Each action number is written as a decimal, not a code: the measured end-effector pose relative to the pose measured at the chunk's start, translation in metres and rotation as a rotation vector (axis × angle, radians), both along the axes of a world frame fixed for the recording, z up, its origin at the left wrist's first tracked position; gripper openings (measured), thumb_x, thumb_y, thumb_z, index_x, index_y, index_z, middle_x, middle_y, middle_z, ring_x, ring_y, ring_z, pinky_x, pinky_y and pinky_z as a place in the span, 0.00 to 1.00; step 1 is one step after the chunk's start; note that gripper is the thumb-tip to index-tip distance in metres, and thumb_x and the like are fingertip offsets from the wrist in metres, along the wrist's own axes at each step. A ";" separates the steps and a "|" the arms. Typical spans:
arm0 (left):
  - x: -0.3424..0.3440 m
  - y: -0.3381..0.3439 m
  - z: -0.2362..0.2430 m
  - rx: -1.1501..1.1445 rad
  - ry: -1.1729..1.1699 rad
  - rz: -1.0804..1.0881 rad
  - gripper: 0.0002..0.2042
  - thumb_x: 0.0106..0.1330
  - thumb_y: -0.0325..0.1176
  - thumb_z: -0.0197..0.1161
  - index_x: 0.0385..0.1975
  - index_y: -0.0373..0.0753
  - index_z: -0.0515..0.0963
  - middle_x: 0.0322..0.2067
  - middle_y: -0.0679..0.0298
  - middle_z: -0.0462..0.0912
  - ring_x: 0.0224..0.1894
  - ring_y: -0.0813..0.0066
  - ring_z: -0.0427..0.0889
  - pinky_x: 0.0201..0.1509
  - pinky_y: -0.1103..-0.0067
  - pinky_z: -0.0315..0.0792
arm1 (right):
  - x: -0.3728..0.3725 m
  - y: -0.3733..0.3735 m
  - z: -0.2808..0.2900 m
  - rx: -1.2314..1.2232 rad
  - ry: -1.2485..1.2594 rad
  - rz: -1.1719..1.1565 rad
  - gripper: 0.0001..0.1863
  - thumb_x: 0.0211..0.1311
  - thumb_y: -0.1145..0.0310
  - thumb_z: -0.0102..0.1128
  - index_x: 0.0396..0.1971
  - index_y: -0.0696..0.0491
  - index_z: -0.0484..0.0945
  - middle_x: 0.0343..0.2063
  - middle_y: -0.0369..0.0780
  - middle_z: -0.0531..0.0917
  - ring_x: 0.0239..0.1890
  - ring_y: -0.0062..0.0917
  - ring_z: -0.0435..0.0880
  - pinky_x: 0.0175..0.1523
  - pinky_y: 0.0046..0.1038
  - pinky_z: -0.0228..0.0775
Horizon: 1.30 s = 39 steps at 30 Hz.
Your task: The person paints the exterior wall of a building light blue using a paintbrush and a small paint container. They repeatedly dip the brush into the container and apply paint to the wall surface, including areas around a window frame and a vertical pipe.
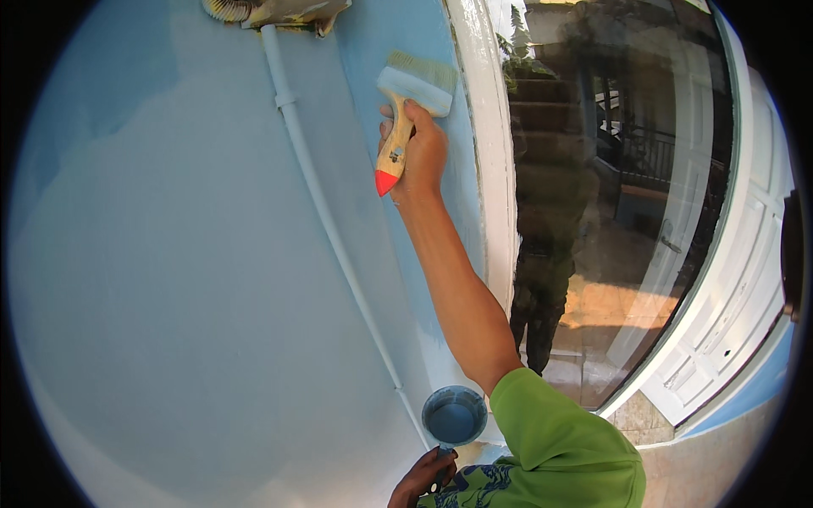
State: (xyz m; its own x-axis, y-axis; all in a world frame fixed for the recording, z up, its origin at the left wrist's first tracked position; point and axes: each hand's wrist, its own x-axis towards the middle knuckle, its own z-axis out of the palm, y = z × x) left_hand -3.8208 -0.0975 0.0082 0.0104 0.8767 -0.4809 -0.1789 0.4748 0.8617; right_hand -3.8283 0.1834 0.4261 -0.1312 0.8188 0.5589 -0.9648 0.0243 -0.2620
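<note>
The right hand [417, 157] is raised to the upper centre of the frame and is clenched around the wooden handle of a wide paintbrush [406, 110]. The handle has a red tip pointing downward. The bristles, loaded with pale blue paint, press against the blue wall [169, 279] just left of the white window frame [491, 152]. The left hand [423, 478], at the bottom centre, grips a small round paint can [454, 416] holding blue paint. A thin white conduit [326, 212] runs diagonally down the wall from the upper left toward the can. The window glass [610, 212] occupies the right half and reflects a standing figure.
</note>
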 end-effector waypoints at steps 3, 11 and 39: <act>-0.001 -0.002 -0.004 -0.023 0.020 -0.003 0.16 0.77 0.49 0.56 0.32 0.44 0.74 0.17 0.70 0.73 0.20 0.81 0.69 0.23 0.81 0.57 | 0.002 -0.003 -0.019 -0.077 -0.019 0.058 0.17 0.70 0.65 0.56 0.48 0.63 0.76 0.39 0.44 0.81 0.29 0.22 0.78 0.30 0.25 0.71; -0.003 -0.008 0.005 -0.028 0.069 0.015 0.19 0.77 0.52 0.56 0.30 0.44 0.74 0.16 0.70 0.72 0.19 0.81 0.68 0.23 0.81 0.57 | 0.000 -0.022 -0.024 0.141 -0.056 -0.071 0.16 0.70 0.62 0.57 0.41 0.62 0.80 0.30 0.42 0.82 0.20 0.20 0.73 0.22 0.23 0.66; -0.007 0.004 0.002 0.040 -0.056 0.003 0.14 0.77 0.44 0.58 0.33 0.40 0.74 0.19 0.68 0.74 0.19 0.79 0.71 0.24 0.80 0.64 | 0.020 -0.007 -0.021 -0.067 -0.019 0.075 0.21 0.70 0.55 0.57 0.43 0.60 0.81 0.23 0.38 0.78 0.22 0.18 0.75 0.23 0.22 0.67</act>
State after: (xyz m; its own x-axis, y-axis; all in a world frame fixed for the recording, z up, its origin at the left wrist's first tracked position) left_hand -3.8276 -0.0934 0.0103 0.0332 0.8952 -0.4445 -0.2285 0.4398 0.8686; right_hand -3.8083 0.1768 0.4051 -0.2032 0.8418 0.5001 -0.9581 -0.0656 -0.2789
